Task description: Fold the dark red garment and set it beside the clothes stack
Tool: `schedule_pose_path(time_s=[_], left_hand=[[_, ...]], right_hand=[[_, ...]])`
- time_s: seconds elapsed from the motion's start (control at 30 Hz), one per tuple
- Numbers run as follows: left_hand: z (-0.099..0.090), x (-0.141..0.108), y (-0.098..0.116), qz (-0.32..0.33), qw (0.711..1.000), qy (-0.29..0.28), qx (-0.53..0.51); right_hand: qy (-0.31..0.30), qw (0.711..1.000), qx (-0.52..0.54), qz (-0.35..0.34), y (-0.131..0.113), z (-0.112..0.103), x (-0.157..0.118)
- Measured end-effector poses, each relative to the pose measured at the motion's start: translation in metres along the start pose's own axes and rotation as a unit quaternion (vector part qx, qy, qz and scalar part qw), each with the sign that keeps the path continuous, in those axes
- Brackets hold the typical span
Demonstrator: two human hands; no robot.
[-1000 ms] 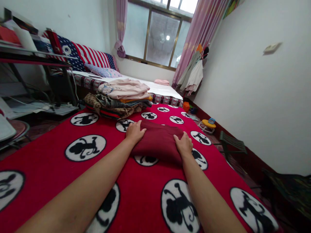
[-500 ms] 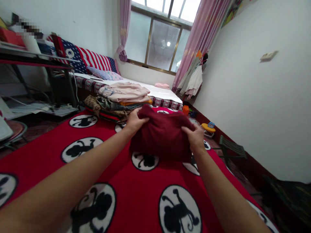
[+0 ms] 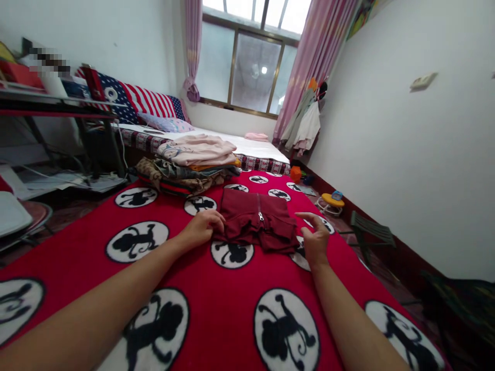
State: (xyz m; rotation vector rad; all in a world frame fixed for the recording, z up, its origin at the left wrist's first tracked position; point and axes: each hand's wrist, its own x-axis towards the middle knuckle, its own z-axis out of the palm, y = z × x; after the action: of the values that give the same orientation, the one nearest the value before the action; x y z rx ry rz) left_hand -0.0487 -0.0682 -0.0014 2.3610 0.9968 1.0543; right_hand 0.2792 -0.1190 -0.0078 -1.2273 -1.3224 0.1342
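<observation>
Head view: a folded dark red garment [image 3: 242, 208] lies on the red blanket [image 3: 222, 299], in front of the person and between the two hands, its zip [image 3: 260, 216] facing up. As seen from here, its longer side runs left to right, across the reach of the arms, while the zip points away from the person towards the far edge. That far edge lies fairly straight; the near one is rumpled, with loose folds bunched below the zip. The left hand [image 3: 201, 228] is the nearer one, at the garment's left side close to the near corner, its fingers curled in against the cloth. Whether they pinch the cloth or only press on it, I cannot tell. The right hand [image 3: 317, 242] is just beside the opposite edge, thumb and forefinger spread apart and nothing held between them; the forefinger tip points at the garment, so the cloth lies to the left of this grip. Beyond the garment, and off to its left, a pile of folded clothes [image 3: 193, 167] sits on the same blanket.
</observation>
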Motion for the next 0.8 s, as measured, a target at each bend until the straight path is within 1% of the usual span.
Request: schedule_pose_path(time_s=[0.03,0.07,0.13,0.17,0.2,0.27,0.33,0.37,0.5,0.6,0.7,0.8], left_hand=[[0.003,-0.001,0.002,-0.014,0.999,0.028,0.006],[0.006,0.001,0.006,-0.023,0.998,0.059,0.014],[0.01,0.007,0.017,-0.019,0.994,0.107,0.033],[0.013,0.01,0.022,-0.008,0.992,0.115,0.044],[0.017,0.012,0.026,0.005,0.992,0.113,0.058],[0.024,0.013,0.03,0.018,0.992,0.086,0.096],[0.028,0.011,0.029,0.01,0.988,0.067,0.138],[0.029,0.009,0.028,-0.003,0.985,0.07,0.156],[0.022,0.005,0.017,-0.092,0.973,0.119,0.173],[0.015,0.002,0.009,-0.141,0.966,0.142,0.164],[0.01,-0.001,0.004,-0.155,0.964,0.153,0.152],[0.009,-0.002,0.004,-0.127,0.976,0.131,0.122]], right_hand=[[0.001,1.0,0.004,0.008,-0.001,0.002,-0.001],[-0.01,1.0,0.003,0.018,-0.003,0.005,-0.001],[-0.058,0.998,-0.015,0.023,-0.009,0.011,-0.001],[-0.081,0.996,-0.032,0.01,-0.012,0.014,-0.001],[-0.099,0.994,-0.051,-0.012,-0.013,0.016,-0.002],[-0.12,0.988,-0.08,-0.058,-0.011,0.017,-0.003],[-0.133,0.983,-0.1,-0.081,-0.006,0.015,-0.002],[-0.136,0.981,-0.109,-0.084,-0.002,0.014,-0.001],[-0.135,0.979,-0.136,-0.066,0.009,0.009,0.002],[-0.115,0.98,-0.156,-0.05,0.011,0.007,0.003],[-0.095,0.982,-0.16,-0.041,0.009,0.003,0.005],[-0.095,0.984,-0.147,-0.033,0.009,-0.002,0.006]])
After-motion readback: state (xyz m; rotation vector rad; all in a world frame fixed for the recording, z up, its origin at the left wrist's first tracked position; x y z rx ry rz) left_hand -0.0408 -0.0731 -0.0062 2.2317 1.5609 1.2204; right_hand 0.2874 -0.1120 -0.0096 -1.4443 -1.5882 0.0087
